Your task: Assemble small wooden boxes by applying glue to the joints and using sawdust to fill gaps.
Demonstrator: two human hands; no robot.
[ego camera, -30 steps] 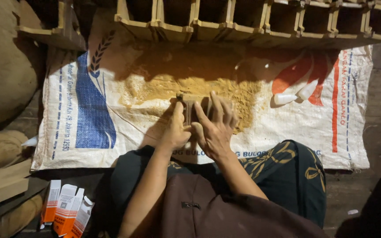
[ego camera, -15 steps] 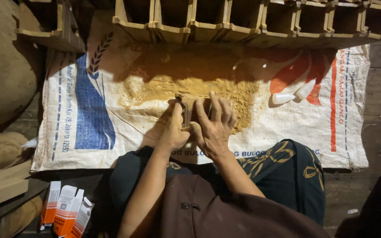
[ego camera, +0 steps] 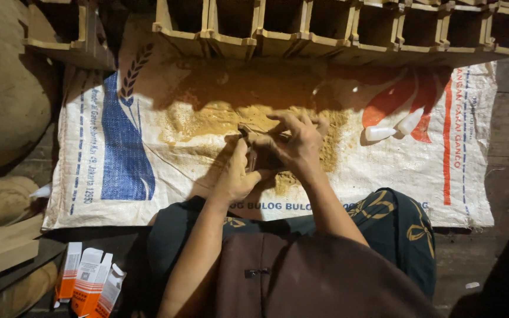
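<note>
At frame centre my left hand [ego camera: 237, 176] grips a small wooden piece [ego camera: 253, 154] upright so my right hand [ego camera: 296, 141] fingers, curled closed, steady its top above the sawdust [ego camera: 207, 118].

Woven plastic sack [ego camera: 419, 176], matt, coarse weave, printed blue and red. Sawdust [ego camera: 207, 121] on it: fine, dry, ochre powder. Rack of wooden compartments [ego camera: 301, 41]: bare, unfinished timber, rough edges. Two small bottles [ego camera: 393, 126]: smooth white plastic. Cartons [ego camera: 89, 282]: thin printed cardboard, slight sheen.
</note>
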